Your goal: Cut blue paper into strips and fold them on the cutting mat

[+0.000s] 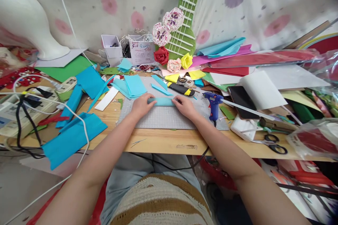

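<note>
A narrow strip of light blue paper (pixel 164 102) stretches between my hands above the grey cutting mat (pixel 163 121). My left hand (pixel 143 104) pinches its left end, and my right hand (pixel 184 105) pinches the right end. Behind my left hand lie light blue paper sheets (pixel 135 85). Thin blue cut pieces (pixel 160 89) rest just beyond the strip. A yellow and black utility knife (pixel 181 89) lies behind my right hand. To the right of the mat's middle is a blue glue gun (pixel 213 105) with a long white glue stick in it.
Scissors (pixel 274 143) and a dark phone (pixel 243 102) lie at the right. Blue crepe paper (pixel 75 137) and a white cable (pixel 86 130) hang over the left front edge. A power strip (pixel 31 112) sits far left. Paper flowers (pixel 161 55) and a green panel stand behind.
</note>
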`<state>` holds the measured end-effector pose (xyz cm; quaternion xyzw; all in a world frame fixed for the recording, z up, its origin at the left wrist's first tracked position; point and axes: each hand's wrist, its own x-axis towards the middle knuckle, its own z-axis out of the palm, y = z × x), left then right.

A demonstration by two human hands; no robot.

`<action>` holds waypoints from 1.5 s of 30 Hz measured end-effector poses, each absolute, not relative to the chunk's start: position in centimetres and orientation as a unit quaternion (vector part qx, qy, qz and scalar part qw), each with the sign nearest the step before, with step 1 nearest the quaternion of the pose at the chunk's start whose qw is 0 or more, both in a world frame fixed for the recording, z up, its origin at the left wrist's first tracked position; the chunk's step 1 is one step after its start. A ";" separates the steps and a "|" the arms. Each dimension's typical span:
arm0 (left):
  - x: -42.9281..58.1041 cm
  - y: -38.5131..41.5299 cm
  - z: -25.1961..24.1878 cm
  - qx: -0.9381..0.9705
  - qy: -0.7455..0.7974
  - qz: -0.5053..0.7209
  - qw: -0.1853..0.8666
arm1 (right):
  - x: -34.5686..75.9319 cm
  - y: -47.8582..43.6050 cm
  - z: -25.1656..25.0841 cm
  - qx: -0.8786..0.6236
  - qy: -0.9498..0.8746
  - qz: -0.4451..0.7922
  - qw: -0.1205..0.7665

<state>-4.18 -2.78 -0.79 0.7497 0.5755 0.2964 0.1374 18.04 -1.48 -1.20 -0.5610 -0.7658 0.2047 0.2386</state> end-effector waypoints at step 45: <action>-1.7 -4.4 -1.6 0.898 0.427 0.061 0.083 | 15.0 -1.1 -0.7 -0.644 -0.758 0.048 0.098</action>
